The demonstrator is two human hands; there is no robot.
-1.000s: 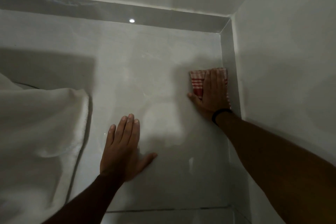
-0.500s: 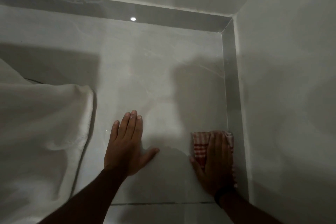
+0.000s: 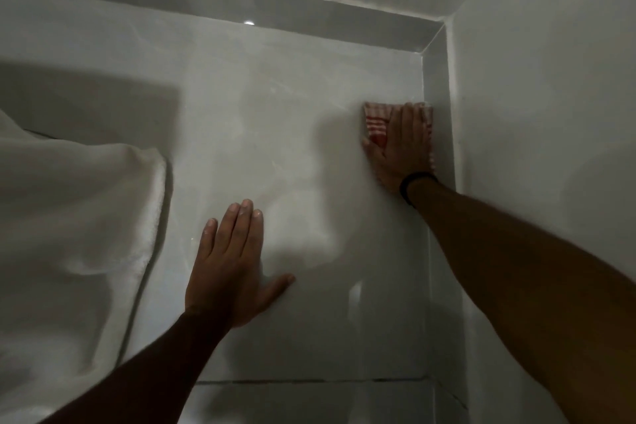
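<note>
A red-and-white striped cloth [image 3: 375,122] lies flat on a pale glossy tiled surface [image 3: 275,148], close to the right corner. My right hand [image 3: 402,148] presses on the cloth with straight fingers and covers most of it. My left hand [image 3: 230,265] lies flat on the same tile lower down and to the left, fingers together, thumb spread, holding nothing.
A white towel or sheet [image 3: 75,234] hangs in folds at the left. A grey border strip [image 3: 309,14] runs along the top and down the right corner beside a plain white wall [image 3: 550,113]. A dark grout line [image 3: 309,381] crosses below my hands.
My right hand slid the cloth down along the corner half a second ago and has now pushed it back up. My left hand stayed flat in nearly the same spot.
</note>
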